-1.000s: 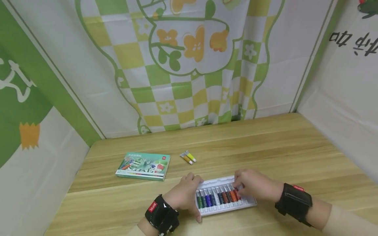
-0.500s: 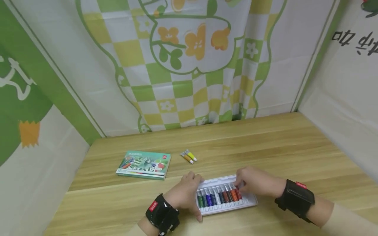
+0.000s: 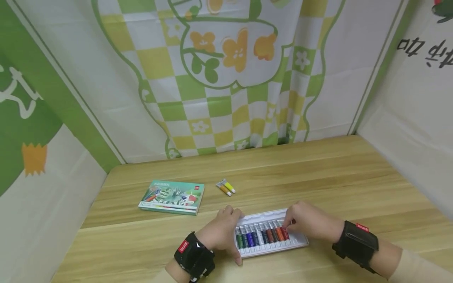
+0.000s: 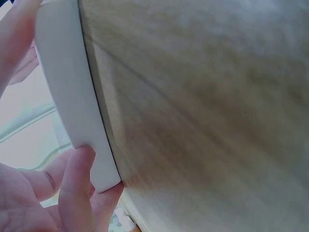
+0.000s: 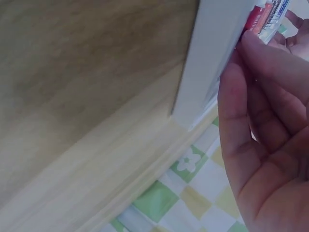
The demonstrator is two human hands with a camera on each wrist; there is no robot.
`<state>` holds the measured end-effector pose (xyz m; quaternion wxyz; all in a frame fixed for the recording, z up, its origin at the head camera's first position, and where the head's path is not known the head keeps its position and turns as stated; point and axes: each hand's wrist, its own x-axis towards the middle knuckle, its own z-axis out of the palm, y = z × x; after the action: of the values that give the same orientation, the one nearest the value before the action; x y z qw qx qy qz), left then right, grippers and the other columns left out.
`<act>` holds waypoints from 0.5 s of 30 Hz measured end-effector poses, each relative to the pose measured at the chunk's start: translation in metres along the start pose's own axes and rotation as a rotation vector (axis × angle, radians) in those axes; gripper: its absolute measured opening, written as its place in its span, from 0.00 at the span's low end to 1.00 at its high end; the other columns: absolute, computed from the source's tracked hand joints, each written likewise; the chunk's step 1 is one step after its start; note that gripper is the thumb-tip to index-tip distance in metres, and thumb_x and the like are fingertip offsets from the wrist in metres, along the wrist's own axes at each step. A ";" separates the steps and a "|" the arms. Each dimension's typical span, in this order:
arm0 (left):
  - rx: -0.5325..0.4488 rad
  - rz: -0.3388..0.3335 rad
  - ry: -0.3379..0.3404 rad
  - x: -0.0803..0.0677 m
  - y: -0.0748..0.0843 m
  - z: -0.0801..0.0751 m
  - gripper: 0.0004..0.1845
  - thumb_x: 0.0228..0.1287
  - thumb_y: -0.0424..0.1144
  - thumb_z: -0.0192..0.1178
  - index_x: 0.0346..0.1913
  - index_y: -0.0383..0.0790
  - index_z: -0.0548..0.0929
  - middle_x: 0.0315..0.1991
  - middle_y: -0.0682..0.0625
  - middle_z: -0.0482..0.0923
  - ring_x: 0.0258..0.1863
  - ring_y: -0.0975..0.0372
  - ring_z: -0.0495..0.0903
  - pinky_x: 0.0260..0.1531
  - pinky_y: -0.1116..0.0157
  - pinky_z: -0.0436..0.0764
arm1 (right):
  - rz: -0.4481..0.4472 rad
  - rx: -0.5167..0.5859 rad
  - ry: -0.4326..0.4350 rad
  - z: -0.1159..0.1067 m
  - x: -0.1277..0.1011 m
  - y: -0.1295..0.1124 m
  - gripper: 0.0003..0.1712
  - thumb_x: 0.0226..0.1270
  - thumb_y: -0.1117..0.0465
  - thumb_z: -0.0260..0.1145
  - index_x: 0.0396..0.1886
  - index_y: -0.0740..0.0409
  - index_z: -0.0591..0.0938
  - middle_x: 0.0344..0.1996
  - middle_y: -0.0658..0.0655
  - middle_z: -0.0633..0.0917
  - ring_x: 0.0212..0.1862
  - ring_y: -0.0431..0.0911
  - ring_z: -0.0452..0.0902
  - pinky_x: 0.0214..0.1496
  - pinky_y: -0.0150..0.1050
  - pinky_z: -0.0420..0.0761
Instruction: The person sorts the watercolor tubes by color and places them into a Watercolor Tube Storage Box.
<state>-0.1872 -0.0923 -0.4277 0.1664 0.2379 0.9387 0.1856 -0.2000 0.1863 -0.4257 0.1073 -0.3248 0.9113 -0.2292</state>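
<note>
Little has moved since a second ago; right hand (image 3: 307,225) has shifted slightly, fingertips pinching the red paint tube (image 3: 285,233) at the right end of the white tray (image 3: 263,217) on the tabletop (image 3: 318,177); left hand (image 3: 221,235) still grips the tray's left edge; a tube lift looks under way; wrist views blurred, fingertips hide the tube cap.

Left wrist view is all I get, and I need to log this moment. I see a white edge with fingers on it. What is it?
Observer: A white paint tray holding a row of paint tubes; the left hand grips its left end.
Operator: Where is the other hand?
Observer: The right hand is at the tray's right end, fingertips on the red tube.
Operator: Anything else on the table?
Observer: Two loose tubes, yellow and orange, lie beyond the tray, beside a green box.
</note>
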 end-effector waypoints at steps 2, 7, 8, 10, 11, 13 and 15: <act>-0.007 -0.008 -0.005 0.000 0.000 0.000 0.62 0.16 0.47 0.91 0.66 0.36 0.73 0.54 0.45 0.71 0.54 0.51 0.70 0.57 0.52 0.79 | -0.023 0.016 -0.002 0.000 0.000 0.002 0.06 0.58 0.68 0.77 0.32 0.53 0.92 0.31 0.45 0.88 0.36 0.39 0.83 0.38 0.37 0.85; -0.015 -0.017 -0.012 0.002 0.001 0.000 0.62 0.16 0.46 0.91 0.66 0.37 0.73 0.55 0.45 0.71 0.55 0.52 0.70 0.57 0.52 0.79 | -0.066 -0.002 -0.011 -0.009 0.003 0.006 0.06 0.61 0.69 0.74 0.33 0.55 0.92 0.33 0.46 0.88 0.37 0.38 0.83 0.38 0.36 0.85; -0.015 -0.019 -0.013 0.003 0.001 0.001 0.62 0.15 0.46 0.90 0.67 0.37 0.73 0.55 0.45 0.71 0.55 0.52 0.70 0.57 0.52 0.79 | -0.077 -0.006 -0.002 -0.013 0.004 0.007 0.06 0.62 0.70 0.74 0.33 0.55 0.92 0.33 0.47 0.88 0.38 0.39 0.84 0.39 0.36 0.85; -0.010 -0.026 -0.018 0.004 0.000 0.002 0.62 0.16 0.47 0.90 0.67 0.37 0.73 0.55 0.45 0.71 0.55 0.52 0.70 0.57 0.52 0.79 | -0.083 -0.003 0.015 -0.019 0.009 0.006 0.05 0.62 0.70 0.74 0.33 0.56 0.92 0.33 0.48 0.88 0.37 0.39 0.83 0.38 0.36 0.85; -0.008 -0.030 -0.021 0.004 0.000 0.002 0.62 0.16 0.47 0.90 0.67 0.38 0.73 0.56 0.45 0.71 0.55 0.52 0.70 0.57 0.52 0.79 | -0.084 0.002 0.026 -0.022 0.013 0.006 0.05 0.62 0.70 0.74 0.33 0.56 0.91 0.32 0.48 0.88 0.36 0.39 0.83 0.37 0.35 0.84; -0.003 -0.034 -0.025 0.004 0.000 0.001 0.62 0.16 0.47 0.90 0.67 0.38 0.73 0.55 0.46 0.71 0.54 0.53 0.70 0.57 0.53 0.79 | -0.101 0.010 0.035 -0.028 0.023 0.006 0.06 0.61 0.72 0.74 0.33 0.57 0.91 0.32 0.49 0.88 0.35 0.38 0.82 0.37 0.33 0.84; 0.003 -0.035 -0.028 0.004 0.000 0.001 0.62 0.16 0.47 0.91 0.67 0.38 0.73 0.55 0.46 0.70 0.54 0.53 0.70 0.58 0.53 0.79 | -0.107 0.012 0.028 -0.032 0.034 0.007 0.07 0.61 0.73 0.73 0.33 0.58 0.91 0.32 0.50 0.88 0.35 0.36 0.81 0.37 0.33 0.83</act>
<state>-0.1900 -0.0902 -0.4290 0.1822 0.2242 0.9407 0.1778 -0.2410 0.1800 -0.4023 0.0839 -0.3694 0.8926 -0.2446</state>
